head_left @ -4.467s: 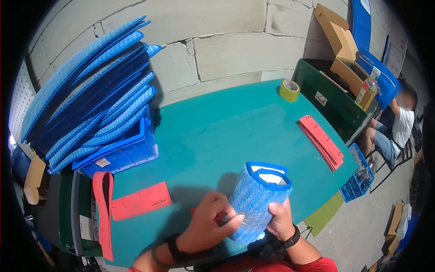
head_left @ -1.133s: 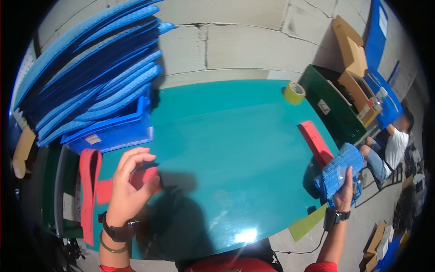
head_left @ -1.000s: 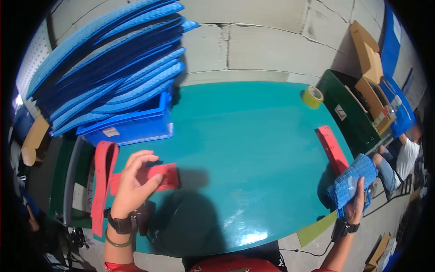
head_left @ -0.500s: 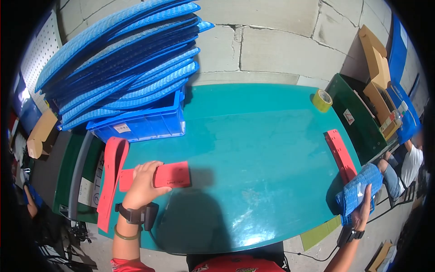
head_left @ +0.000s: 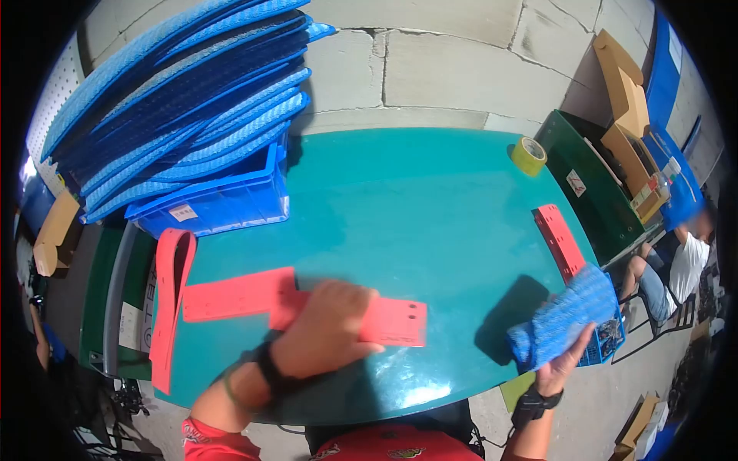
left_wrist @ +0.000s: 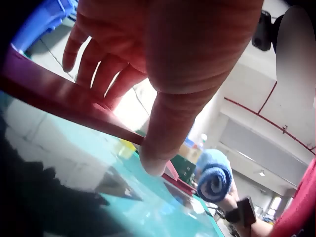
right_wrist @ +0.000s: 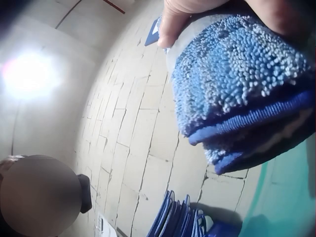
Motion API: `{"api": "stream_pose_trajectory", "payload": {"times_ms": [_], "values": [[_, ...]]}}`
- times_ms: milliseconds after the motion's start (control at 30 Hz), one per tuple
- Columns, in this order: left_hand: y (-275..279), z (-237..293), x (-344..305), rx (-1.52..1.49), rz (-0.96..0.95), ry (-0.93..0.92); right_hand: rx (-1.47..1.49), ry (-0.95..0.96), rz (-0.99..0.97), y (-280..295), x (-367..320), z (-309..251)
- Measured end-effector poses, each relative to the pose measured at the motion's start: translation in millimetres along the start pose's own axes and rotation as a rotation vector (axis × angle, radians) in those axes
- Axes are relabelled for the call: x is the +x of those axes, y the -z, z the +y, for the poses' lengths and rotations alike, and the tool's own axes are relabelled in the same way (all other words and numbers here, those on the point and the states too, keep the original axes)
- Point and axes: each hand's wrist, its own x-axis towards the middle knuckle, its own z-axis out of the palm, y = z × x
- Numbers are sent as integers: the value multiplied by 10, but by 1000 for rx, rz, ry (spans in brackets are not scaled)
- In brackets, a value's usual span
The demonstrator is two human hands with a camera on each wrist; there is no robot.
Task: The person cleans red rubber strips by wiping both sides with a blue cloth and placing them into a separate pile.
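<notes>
My left hand pinches a flat red strip between thumb and fingers, just over the table. In the left wrist view the thumb lies on one side of the strip and the fingers on the other. Under its left end lies another red strip. My right hand grips a rolled blue cloth at the table's right side. The right wrist view shows the cloth close up, its folded layers edged in darker blue.
A blue bin with a tall stack of blue pads stands at the left. Beside it is a looped red strip. Yellow tape, a red strip and a green box are at the right. A person sits beyond.
From the red strips at the left, my left hand has moved right, carrying one red strip. My right hand and the blue cloth have shifted left, and the cloth is tilted differently.
</notes>
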Motion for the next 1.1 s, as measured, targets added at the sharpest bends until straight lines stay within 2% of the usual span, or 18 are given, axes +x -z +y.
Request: {"api": "stream_pose_trajectory", "payload": {"times_ms": [67, 167, 200, 267, 367, 433, 500, 633, 667, 733, 767, 800, 833, 933, 1000, 1100], "values": [[-217, 137, 149, -23, -11, -86, 3, -42, -16, -92, 22, 198], [-367, 249, 303, -4, -20, -55, 48, -105, -3, -77, 48, 374], [-332, 238, 306, -6, -21, -53, 24, -90, 12, -84, 37, 366], [-218, 180, 277, -35, 115, -95, -14, -76, 16, -21, 27, 353], [-164, -115, 91, -37, 115, -67, 0, -102, 26, -28, -15, 325], [-71, -105, 52, -108, 139, -82, 6, -117, 6, 30, -1, 328], [66, 43, 78, -315, 36, 95, -8, -136, 89, 62, 22, 371], [22, 214, 125, -367, -30, 73, 27, -186, 52, -260, -76, 535], [11, 267, 147, -390, -48, 15, 50, -212, 20, -345, -117, 580], [-5, 392, 154, -414, -62, -31, 11, -321, -74, -557, -223, 684], [-4, 487, 175, -553, -108, -55, -12, -358, -115, -628, -268, 755], [-15, 552, 190, -692, -153, -79, -163, -328, -123, -661, -305, 800], [-76, 560, 189, -725, -136, -154, -182, -318, -188, -684, -327, 875], [-175, 544, 168, -562, 45, -145, -114, -388, -160, -975, -342, 899], [-144, 555, 176, -468, 129, -132, -249, -177, -176, -1207, -353, 875], [-169, 609, 149, -413, 167, -120, -310, -193, -208, -1252, -330, 866]]}}
